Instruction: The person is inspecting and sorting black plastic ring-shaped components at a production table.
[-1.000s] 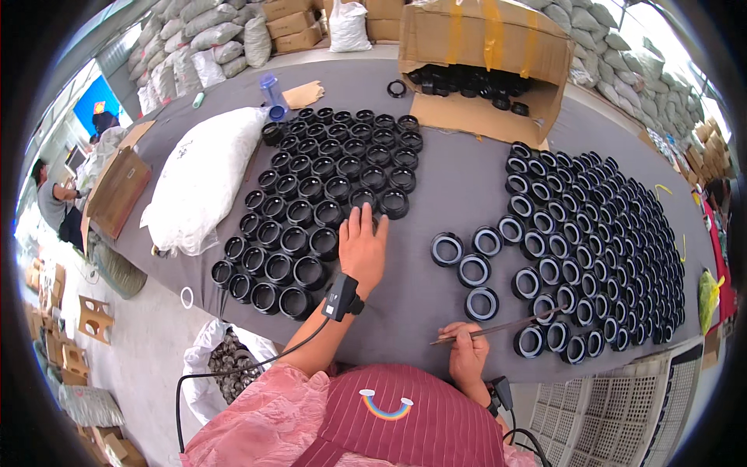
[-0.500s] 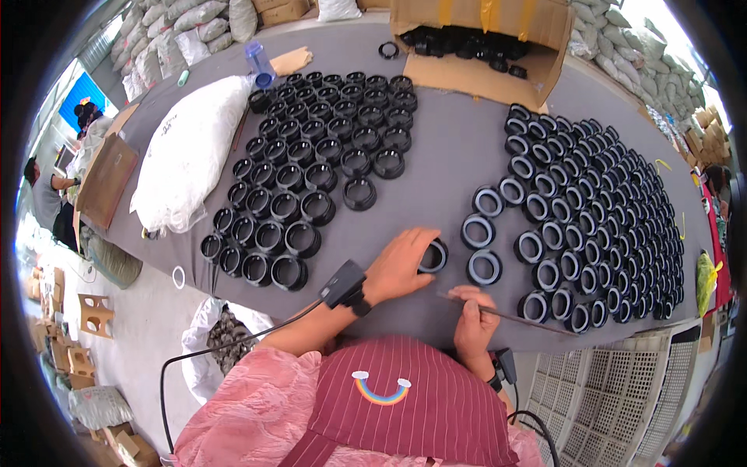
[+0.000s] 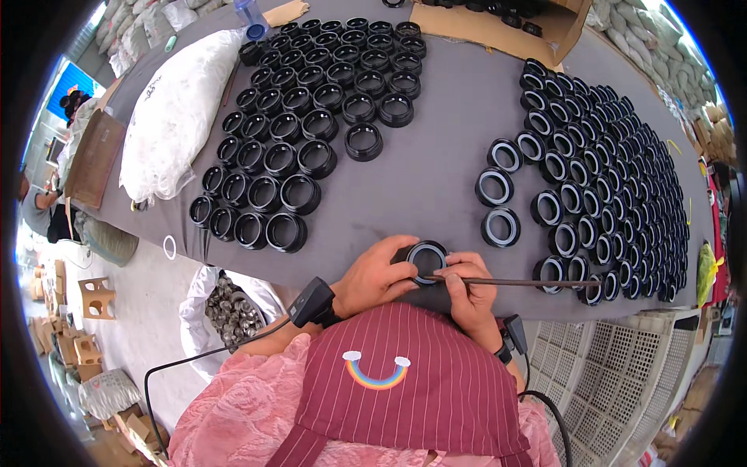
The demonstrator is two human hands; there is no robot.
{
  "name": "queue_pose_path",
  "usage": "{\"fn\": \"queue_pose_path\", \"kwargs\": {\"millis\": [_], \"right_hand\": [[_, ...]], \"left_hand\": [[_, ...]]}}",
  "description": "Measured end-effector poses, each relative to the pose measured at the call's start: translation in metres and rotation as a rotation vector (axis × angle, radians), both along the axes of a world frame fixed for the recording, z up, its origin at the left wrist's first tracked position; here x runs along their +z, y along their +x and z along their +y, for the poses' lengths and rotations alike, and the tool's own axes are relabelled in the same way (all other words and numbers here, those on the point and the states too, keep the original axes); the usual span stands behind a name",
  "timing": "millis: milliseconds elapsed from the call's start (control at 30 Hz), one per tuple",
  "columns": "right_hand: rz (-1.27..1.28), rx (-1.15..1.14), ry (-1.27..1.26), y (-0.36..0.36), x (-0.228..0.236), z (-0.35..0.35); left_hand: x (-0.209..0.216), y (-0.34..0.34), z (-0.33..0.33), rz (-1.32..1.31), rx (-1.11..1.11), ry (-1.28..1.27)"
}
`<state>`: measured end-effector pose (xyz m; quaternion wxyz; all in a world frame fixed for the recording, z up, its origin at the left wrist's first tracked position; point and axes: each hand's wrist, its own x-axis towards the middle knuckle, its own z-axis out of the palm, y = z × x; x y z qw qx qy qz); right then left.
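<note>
At the near edge of the table, my left hand (image 3: 380, 274) grips a black ring (image 3: 427, 244) that has a pale inner band. My right hand (image 3: 471, 296) is closed around a thin dark rod (image 3: 537, 283), whose left tip reaches the ring's near rim. The rod's other end stretches right over the nearest rings. To the left stand rows of black rings (image 3: 364, 158) without a visible pale band. A dense group of black rings with pale bands (image 3: 516, 227) covers the right side.
A full white bag (image 3: 177, 117) lies on the far left of the table (image 3: 436, 187). An open cardboard box (image 3: 467, 25) with black parts stands at the back. Below are a white sack (image 3: 194, 315) of metal pieces and plastic crates (image 3: 580, 389). A person (image 3: 40, 208) is at far left.
My left hand has gripped the ring and brought it nearer to me. My right hand has brought the rod's tip to the ring. The whole view has shifted.
</note>
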<state>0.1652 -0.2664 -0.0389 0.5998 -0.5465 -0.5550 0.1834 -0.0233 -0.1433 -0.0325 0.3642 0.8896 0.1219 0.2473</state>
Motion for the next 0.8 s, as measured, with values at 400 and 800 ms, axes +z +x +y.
{"fn": "queue_pose_path", "kwargs": {"millis": [400, 800], "right_hand": [[-0.188, 0.062, -0.014, 0.005, 0.016, 0.005], [-0.426, -0.064, 0.007, -0.001, 0.012, 0.013]], "left_hand": [[0.006, 0.002, 0.004, 0.018, -0.042, -0.016], [0.002, 0.001, 0.004, -0.008, -0.010, -0.105]]}}
